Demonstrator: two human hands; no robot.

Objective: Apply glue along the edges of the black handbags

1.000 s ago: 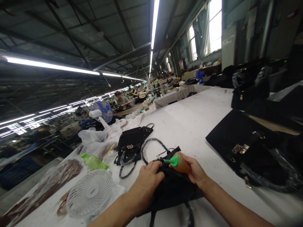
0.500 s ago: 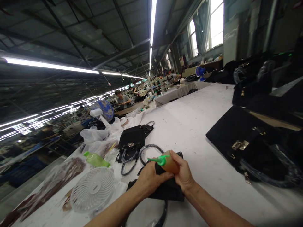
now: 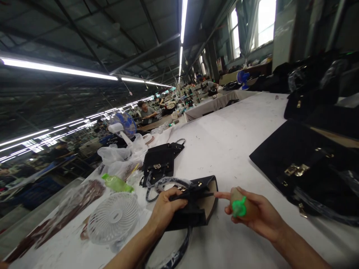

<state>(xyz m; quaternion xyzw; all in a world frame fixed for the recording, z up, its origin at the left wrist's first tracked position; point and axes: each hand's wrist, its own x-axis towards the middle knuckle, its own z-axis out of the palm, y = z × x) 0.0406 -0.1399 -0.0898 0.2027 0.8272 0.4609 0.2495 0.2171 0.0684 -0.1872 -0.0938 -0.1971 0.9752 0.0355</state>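
My left hand [image 3: 167, 209] grips the edge of a black handbag [image 3: 186, 218] lying on the white table, thumb on top of the black material. The bag's side gapes toward the right and shows a beige lining [image 3: 209, 201]. Its plastic-wrapped handles [image 3: 179, 256] loop out toward me and away from me. In my right hand [image 3: 256, 215] is an amber squeeze bottle [image 3: 235, 196] with a green nozzle cap [image 3: 239, 206], which points toward the camera. The right index finger stretches left, its tip at or very near the bag's open side; contact is unclear.
A white fan [image 3: 113, 218] and a light green bottle [image 3: 117, 183] stand left. Another black handbag [image 3: 158, 160] lies beyond my left hand. A larger black bag [image 3: 291, 160] with gold clasps covers the right side. A person [image 3: 147, 112] sits farther back.
My right hand has moved right with the squeeze bottle, away from my left hand, and its index finger now extends. The handbag's side has come open, showing the lining.
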